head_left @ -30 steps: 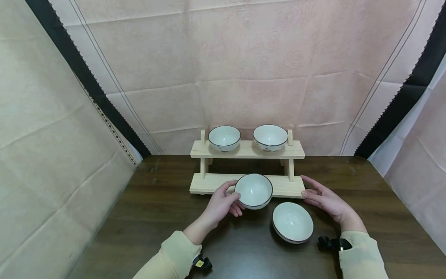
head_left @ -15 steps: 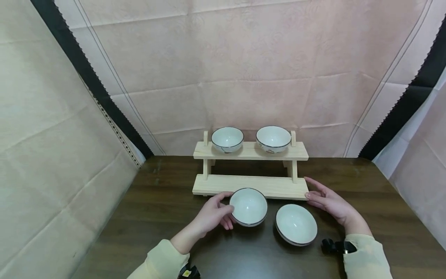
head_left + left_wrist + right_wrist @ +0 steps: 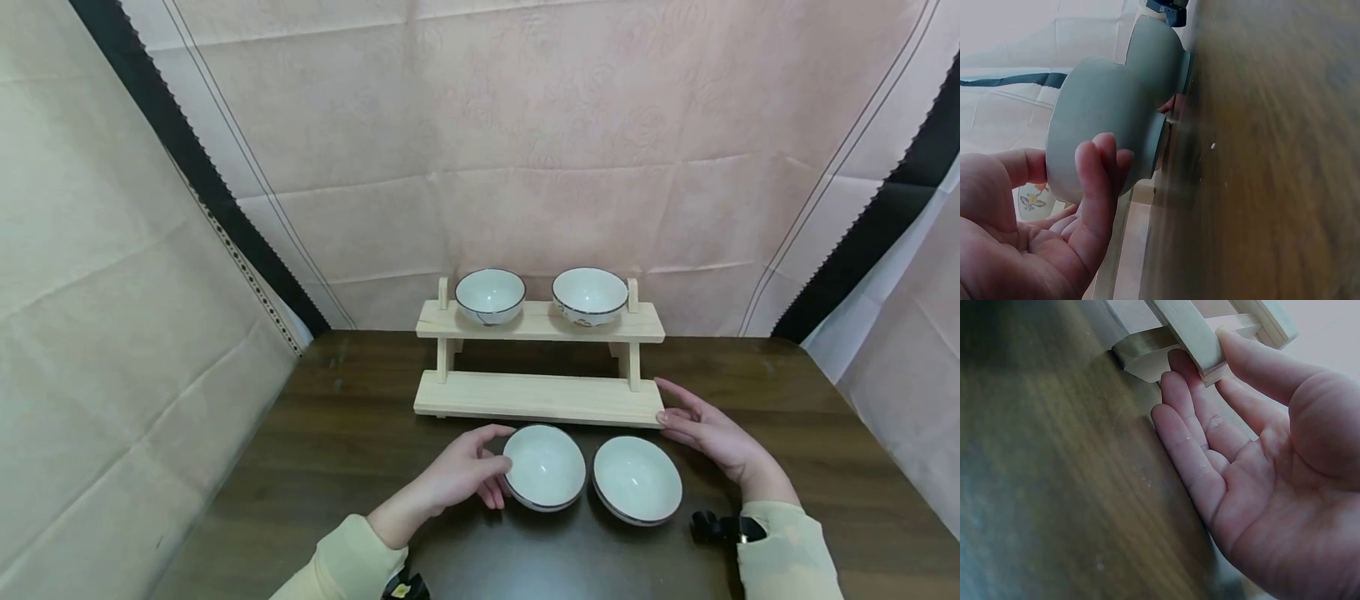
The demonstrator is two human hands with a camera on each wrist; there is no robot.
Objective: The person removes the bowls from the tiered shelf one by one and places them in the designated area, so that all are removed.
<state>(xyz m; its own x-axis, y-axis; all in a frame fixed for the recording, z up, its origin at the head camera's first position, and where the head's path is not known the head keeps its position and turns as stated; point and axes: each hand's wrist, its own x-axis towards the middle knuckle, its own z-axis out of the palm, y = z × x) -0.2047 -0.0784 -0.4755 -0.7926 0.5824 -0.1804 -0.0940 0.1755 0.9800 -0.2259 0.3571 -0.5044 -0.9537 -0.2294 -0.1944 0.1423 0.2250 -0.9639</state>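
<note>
Gripping a dark-rimmed white bowl (image 3: 545,467) by its left side, the left hand (image 3: 463,472) sits before a wooden rack (image 3: 536,397) in the head view. Second bowl (image 3: 637,479) just right of it, on the brown table (image 3: 300,492). Two more, side by side, on the rack's upper shelf. Right hand (image 3: 711,437) at the lower shelf's right end.

Left wrist view: held bowl upright, fingers against its outer wall; cannot tell whether its foot touches the table.

Right wrist view: thumb and fingers pinch the shelf's end.
</note>
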